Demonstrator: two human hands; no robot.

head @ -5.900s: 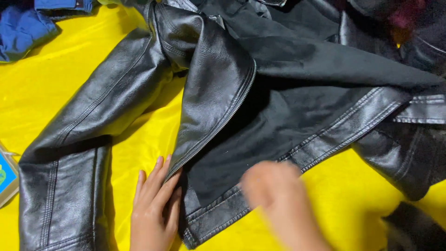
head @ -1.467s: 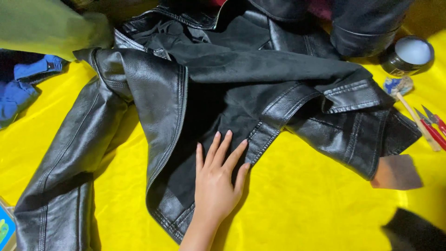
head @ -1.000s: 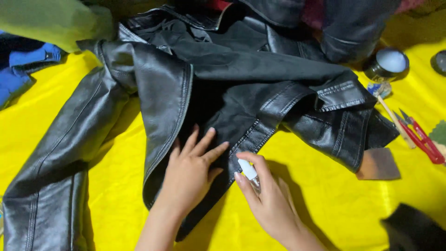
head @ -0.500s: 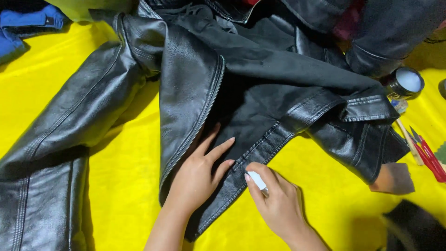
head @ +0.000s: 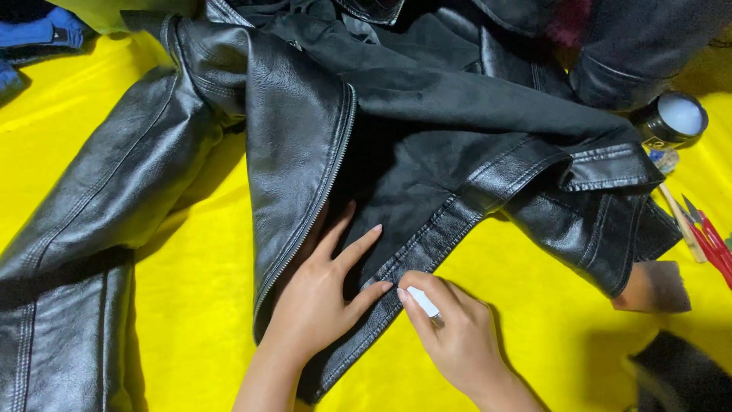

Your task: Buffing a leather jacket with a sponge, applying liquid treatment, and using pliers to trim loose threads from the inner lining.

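A black leather jacket (head: 427,130) lies spread open on a yellow sheet (head: 534,305). My left hand (head: 320,294) rests flat on the jacket's dark lining beside the zipper edge, fingers apart. My right hand (head: 454,336) pinches a small white stick-like object (head: 422,300) and touches its tip to the stitched hem band (head: 435,244) of the jacket, right next to my left fingertips. What the white object is, I cannot tell.
A round tin with a pale lid (head: 675,118) stands at the right edge. Red-handled scissors (head: 713,244) and a thin wooden stick (head: 682,225) lie next to it. A brown block (head: 656,286) sits by the jacket's corner. Blue cloth (head: 38,34) lies at the top left.
My right hand came into view holding the white object and brought it to the hem beside my left hand. The view moved closer to the jacket.
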